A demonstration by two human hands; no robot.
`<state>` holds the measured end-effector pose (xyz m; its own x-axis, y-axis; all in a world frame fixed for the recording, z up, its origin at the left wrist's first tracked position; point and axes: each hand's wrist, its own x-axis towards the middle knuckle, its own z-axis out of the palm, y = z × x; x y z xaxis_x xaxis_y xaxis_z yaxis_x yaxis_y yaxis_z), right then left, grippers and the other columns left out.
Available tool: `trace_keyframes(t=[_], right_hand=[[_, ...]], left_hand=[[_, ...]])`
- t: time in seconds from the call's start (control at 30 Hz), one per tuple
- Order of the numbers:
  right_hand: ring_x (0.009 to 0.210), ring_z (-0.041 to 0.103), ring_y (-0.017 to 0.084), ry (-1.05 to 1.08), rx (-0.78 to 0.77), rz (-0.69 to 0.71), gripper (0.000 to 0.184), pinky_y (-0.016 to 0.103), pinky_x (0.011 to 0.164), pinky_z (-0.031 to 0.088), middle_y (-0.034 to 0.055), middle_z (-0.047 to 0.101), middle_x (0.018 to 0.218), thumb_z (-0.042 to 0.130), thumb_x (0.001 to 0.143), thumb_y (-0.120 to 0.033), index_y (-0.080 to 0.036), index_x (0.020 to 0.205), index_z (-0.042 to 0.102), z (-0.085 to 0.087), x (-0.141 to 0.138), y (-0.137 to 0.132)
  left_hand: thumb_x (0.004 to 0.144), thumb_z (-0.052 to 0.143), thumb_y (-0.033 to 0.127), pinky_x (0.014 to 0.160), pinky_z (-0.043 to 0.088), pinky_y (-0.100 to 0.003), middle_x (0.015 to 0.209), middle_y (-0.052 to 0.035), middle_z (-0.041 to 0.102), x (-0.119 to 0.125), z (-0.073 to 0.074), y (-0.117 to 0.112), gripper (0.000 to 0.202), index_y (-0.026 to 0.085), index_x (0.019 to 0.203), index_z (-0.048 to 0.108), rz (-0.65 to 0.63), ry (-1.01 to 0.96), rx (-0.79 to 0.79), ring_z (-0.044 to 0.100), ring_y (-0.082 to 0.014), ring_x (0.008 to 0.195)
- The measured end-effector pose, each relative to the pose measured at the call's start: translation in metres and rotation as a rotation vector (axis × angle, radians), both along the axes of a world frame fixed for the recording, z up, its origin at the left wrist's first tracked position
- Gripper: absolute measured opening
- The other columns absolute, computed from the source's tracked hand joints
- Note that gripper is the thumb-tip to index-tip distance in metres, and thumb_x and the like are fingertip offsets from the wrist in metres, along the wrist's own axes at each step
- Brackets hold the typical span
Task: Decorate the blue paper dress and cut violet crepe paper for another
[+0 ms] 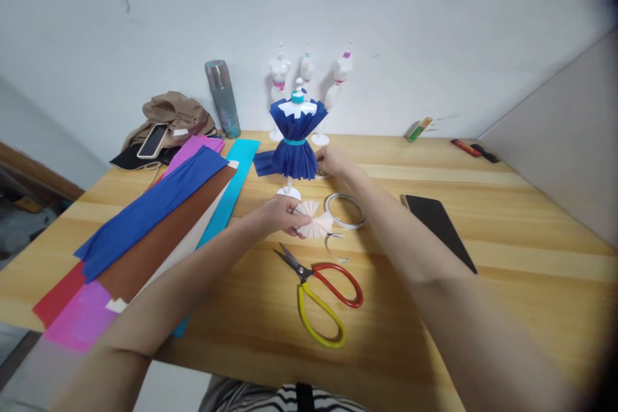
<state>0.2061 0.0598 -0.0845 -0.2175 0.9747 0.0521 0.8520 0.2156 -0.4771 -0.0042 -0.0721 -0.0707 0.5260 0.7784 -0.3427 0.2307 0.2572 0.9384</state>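
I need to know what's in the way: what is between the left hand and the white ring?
The pale pleated paper, held by the left hand, with its free end close to the white ring; the head view shows this.

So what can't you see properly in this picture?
In the head view:
Part of the pleated paper: the left hand's grip covers it.
Whether the right hand's grip holds anything: hidden by the hand itself.
The middle back mannequin, lower half: the blue dress blocks it.
Any writing on the green-ended tube: too small.
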Motion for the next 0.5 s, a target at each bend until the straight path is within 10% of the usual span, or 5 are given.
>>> trace_keyframes(t=[0.5], right_hand=[[0.073,0.058,0.017,0.107,0.056,-0.059,0.02,0.031,0.072,0.04,0.0064,0.067,0.066,0.069,0.081,-0.018,-0.019,0.064,0.059,0.004,0.01,-0.008]], left_hand=[[0.071,0.085,0.018,0.053,0.055,-0.018,0.064,-0.0048,0.071,0.003,0.003,-0.003,0.018,0.008,0.073,0.07,0.139,-0.046,-0.029,0.069,-0.0124,0.054]])
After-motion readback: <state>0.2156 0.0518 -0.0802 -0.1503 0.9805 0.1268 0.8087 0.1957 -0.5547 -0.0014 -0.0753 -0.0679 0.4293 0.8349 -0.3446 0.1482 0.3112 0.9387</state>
